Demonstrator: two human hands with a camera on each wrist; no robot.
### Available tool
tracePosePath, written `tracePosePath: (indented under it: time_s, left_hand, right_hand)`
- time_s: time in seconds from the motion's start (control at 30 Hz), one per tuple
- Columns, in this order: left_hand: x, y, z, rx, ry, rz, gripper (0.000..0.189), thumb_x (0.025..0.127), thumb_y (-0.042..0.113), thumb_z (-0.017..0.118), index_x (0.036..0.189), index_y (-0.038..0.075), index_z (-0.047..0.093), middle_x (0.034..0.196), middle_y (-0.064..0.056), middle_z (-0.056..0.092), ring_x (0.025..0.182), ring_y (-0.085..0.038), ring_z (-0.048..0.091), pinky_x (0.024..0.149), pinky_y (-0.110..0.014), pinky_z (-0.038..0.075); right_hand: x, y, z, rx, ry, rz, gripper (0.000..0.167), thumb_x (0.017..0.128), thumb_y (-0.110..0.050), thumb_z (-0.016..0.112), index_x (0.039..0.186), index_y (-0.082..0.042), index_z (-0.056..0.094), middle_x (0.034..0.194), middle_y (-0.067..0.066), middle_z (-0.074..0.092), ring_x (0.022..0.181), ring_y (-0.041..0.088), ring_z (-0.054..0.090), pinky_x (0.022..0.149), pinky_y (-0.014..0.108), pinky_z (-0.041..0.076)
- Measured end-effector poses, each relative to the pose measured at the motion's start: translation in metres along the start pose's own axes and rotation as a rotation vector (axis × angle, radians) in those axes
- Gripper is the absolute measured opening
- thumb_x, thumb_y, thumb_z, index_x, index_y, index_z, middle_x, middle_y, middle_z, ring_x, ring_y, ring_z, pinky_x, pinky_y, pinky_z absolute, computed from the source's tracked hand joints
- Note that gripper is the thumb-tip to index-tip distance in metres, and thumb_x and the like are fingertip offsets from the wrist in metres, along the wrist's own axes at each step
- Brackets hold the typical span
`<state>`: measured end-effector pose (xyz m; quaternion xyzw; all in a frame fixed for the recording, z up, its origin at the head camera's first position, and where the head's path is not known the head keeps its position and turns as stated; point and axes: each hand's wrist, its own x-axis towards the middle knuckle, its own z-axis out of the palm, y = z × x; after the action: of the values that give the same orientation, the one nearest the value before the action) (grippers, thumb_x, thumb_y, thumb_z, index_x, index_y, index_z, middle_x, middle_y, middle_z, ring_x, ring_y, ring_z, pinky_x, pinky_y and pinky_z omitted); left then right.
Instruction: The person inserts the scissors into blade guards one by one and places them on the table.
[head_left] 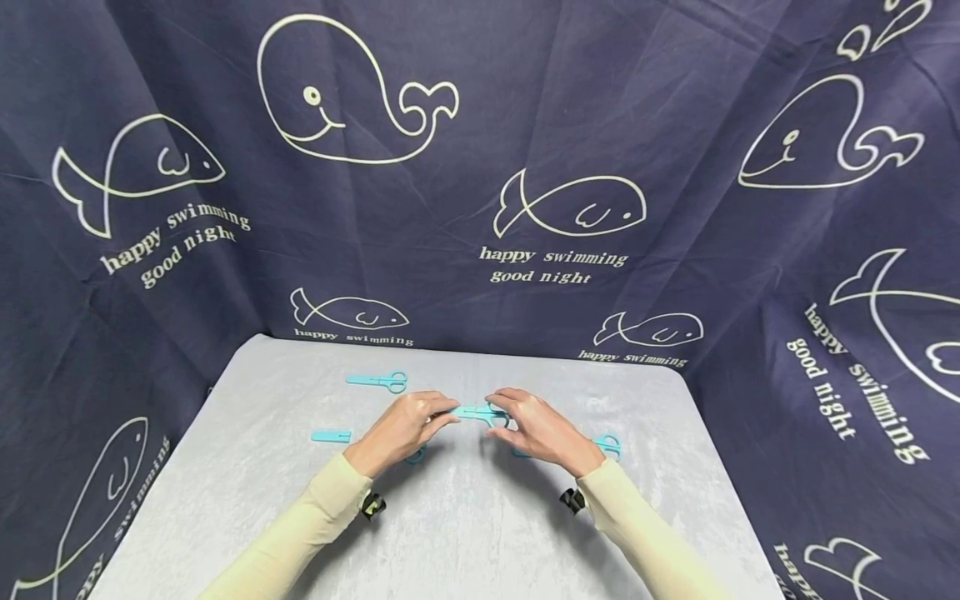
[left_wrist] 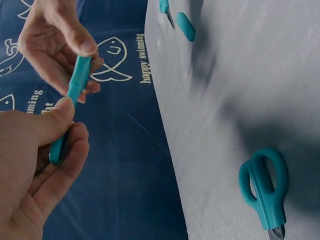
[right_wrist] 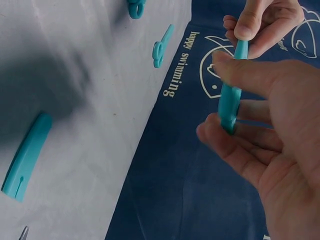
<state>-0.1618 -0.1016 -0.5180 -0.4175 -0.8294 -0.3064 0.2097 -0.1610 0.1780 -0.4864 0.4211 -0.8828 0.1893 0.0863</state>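
Note:
Above the table, both hands hold one pair of turquoise scissors [head_left: 472,412], lying crosswise with a turquoise cover over the blades. My left hand [head_left: 405,421] pinches the covered blade end between thumb and fingers; the left wrist view shows that cover [left_wrist: 56,150] between them. At the handle end, my right hand [head_left: 536,421] grips with the thumb on one side and fingers on the other. Its fingers partly hide the handles [right_wrist: 230,107] in the right wrist view.
Covered scissors [head_left: 378,382] lie at the back left, a loose blade cover [head_left: 330,436] nearer. Bare-bladed scissors [left_wrist: 265,190] lie below the left hand, mostly hidden in the head view. Beside the right forearm are other scissors [head_left: 607,444] and a cover [left_wrist: 186,26]. Printed cloth [head_left: 450,208] surrounds the table.

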Motion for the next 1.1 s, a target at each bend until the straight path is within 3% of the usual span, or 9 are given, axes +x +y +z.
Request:
tracePosePath:
  time_s: [0.43,0.87,1.1]
  left_hand:
    - [-0.0031,0.0006,0.0038,-0.009,-0.009,-0.025,0.018,0.098,0.014,0.08,0.114,0.005,0.08,0.098,-0.003,0.078,0.085,-0.014,0.074,0.075,-0.03,0.062]
    - [-0.0009,-0.0028,0.0045,0.035,-0.038,0.003,0.018,0.097,0.018,0.082,0.11,0.006,0.08,0.095,-0.003,0.078,0.085,-0.014,0.075,0.079,-0.03,0.064]
    - [0.001,-0.0035,-0.0002,0.046,-0.041,-0.006,0.019,0.096,0.021,0.084,0.108,0.007,0.081,0.094,-0.005,0.078,0.081,-0.016,0.074,0.074,-0.031,0.063]
  right_hand:
    - [0.0002,-0.001,0.0013,-0.003,-0.005,0.01,0.049,0.093,-0.015,0.086,0.134,0.006,0.068,0.13,0.02,0.071,0.118,0.033,0.071,0.098,0.044,0.061]
    - [-0.0015,-0.0016,0.0037,0.004,-0.026,0.054,0.051,0.097,-0.024,0.083,0.136,0.004,0.068,0.131,0.019,0.071,0.122,0.034,0.069,0.102,0.046,0.059]
    - [-0.0004,-0.003,0.0025,0.022,-0.01,0.056,0.049,0.096,-0.022,0.083,0.136,0.002,0.068,0.131,0.018,0.071,0.122,0.033,0.07,0.101,0.047,0.059]
